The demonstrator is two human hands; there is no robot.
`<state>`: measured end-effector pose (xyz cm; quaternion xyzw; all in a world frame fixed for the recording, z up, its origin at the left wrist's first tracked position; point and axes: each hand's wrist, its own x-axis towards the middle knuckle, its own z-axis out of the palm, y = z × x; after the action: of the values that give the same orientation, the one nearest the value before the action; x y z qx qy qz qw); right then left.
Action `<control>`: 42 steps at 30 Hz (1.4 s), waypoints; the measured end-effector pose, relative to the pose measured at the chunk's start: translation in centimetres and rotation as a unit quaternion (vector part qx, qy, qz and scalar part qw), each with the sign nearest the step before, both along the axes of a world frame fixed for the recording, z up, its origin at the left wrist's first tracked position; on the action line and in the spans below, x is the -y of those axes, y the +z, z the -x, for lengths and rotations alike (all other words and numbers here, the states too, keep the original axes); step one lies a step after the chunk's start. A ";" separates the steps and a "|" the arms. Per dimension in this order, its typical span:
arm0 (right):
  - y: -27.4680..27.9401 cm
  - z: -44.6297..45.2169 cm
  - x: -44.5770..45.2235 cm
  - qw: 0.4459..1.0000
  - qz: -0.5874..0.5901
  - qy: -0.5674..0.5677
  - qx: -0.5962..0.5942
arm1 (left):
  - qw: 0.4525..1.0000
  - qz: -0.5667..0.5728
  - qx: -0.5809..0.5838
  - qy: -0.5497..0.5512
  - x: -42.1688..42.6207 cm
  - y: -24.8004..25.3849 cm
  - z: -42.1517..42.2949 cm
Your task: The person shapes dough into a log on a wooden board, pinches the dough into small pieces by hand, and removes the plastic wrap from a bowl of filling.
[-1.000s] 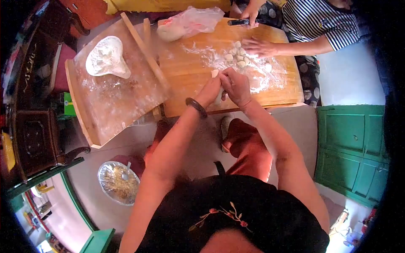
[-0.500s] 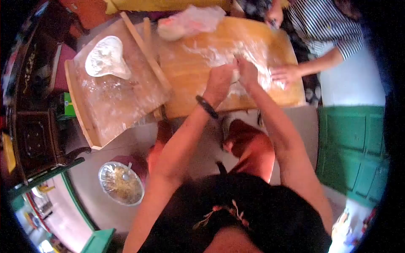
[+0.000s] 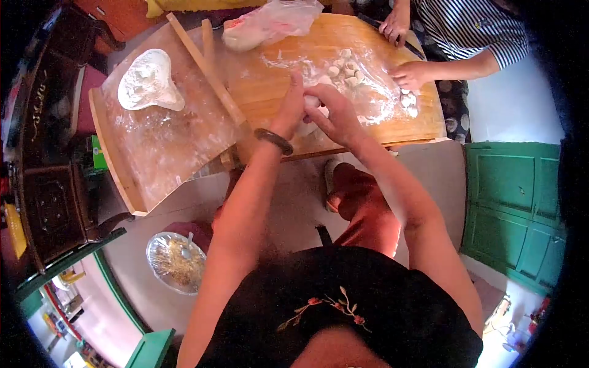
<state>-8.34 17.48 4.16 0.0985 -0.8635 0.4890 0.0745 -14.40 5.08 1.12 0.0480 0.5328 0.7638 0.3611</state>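
My left hand (image 3: 291, 109) and my right hand (image 3: 337, 118) meet over the near edge of a floured wooden board (image 3: 264, 138). Between them is a small pale piece of dough (image 3: 314, 103), partly covered by my fingers. The right fingers curl around it, while the left hand stays upright against its other side. Just beyond my hands lie several small dough pieces (image 3: 351, 72) on scattered flour. More small pieces (image 3: 409, 103) rest at the board's right side.
A co-worker's hand (image 3: 410, 75) rests near the right-hand pieces; their other hand (image 3: 396, 26) is by a long dark tool (image 3: 415, 51). A plastic bag (image 3: 285, 21) stands at the back. Left is a second board (image 3: 178, 144) with a white floury mass (image 3: 146, 80). A covered bowl (image 3: 176, 262) sits lower left.
My hands have come left and nearer to me, uncovering the small dough pieces. The co-worker's far hand has moved down onto the dark tool.
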 end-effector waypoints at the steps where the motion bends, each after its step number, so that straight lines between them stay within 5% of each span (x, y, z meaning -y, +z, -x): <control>1: -0.2 0.1 -0.2 0.996 -0.081 0.016 -0.035 | 1.000 -0.006 0.009 -0.006 0.0 0.0 0.0; 4: -0.5 0.4 -0.7 0.989 -0.115 0.014 -0.089 | 0.999 -0.032 0.019 0.016 -0.2 0.3 -0.8; 7: 0.0 0.2 -0.3 0.997 0.011 -0.072 0.018 | 0.990 0.068 -0.109 -0.055 0.1 -1.0 -0.2; 13: -0.7 -0.1 -0.8 0.996 0.003 -0.082 0.029 | 1.000 -0.017 0.019 -0.013 -1.4 0.3 -1.6; 19: -1.4 0.5 -1.2 0.988 -0.040 -0.141 -0.056 | 0.995 0.027 -0.079 0.052 -2.2 1.2 -2.6; 21: -2.0 1.0 -2.1 0.984 -0.046 -0.168 -0.035 | 0.930 0.064 -0.346 0.108 -3.9 -3.2 -2.0; 23: -1.6 1.0 -3.4 0.981 -0.039 -0.189 0.025 | 0.961 0.048 -0.264 0.061 -4.1 -2.9 -2.6; 26: -10.0 2.0 -12.0 0.942 -0.234 -0.233 0.064 | 0.893 -0.003 -0.450 -0.018 -4.9 5.3 -5.7; 27: -7.3 1.7 -11.8 0.939 -0.216 -0.261 0.061 | 0.824 0.016 -0.559 0.090 -6.4 2.0 -4.0; 28: -4.7 2.2 -11.3 0.938 -0.195 -0.283 0.053 | 0.854 0.069 -0.503 0.114 -5.7 1.6 -1.0; 29: -5.1 2.6 -12.7 0.912 -0.307 -0.266 -0.059 | 0.889 0.116 -0.427 0.113 -4.3 0.7 -0.2; 30: -5.1 2.8 -13.4 0.932 -0.228 -0.275 -0.066 | 0.922 0.160 -0.339 0.095 -3.5 -0.2 -1.3; 31: -6.7 2.5 -15.5 0.931 -0.238 -0.263 -0.087 | 0.975 0.086 -0.181 0.094 -2.7 1.7 -1.6; 33: -6.9 5.4 -16.6 0.923 -0.240 -0.259 -0.153 | 0.941 0.097 -0.270 0.182 -3.4 -0.5 -0.4; 36: -5.6 4.5 -14.4 0.933 -0.166 -0.303 -0.099 | 0.968 0.057 -0.187 0.158 -2.7 -1.1 -0.8; 38: -5.3 2.4 -12.8 0.951 -0.028 -0.301 0.066 | 0.988 0.021 -0.094 0.122 -2.3 -0.4 -1.1; 40: -1.0 -0.5 -6.0 0.960 0.165 -0.207 0.091 | 0.993 0.000 -0.032 0.112 -2.5 0.3 -0.9; 42: 0.7 -1.8 -2.6 0.994 0.055 -0.088 0.030 | 0.999 -0.025 -0.010 0.042 -2.6 0.3 -0.5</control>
<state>-6.53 20.12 4.82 0.0033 -0.8425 0.5301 0.0961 -13.85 7.65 1.43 0.0425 0.5187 0.7910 0.3215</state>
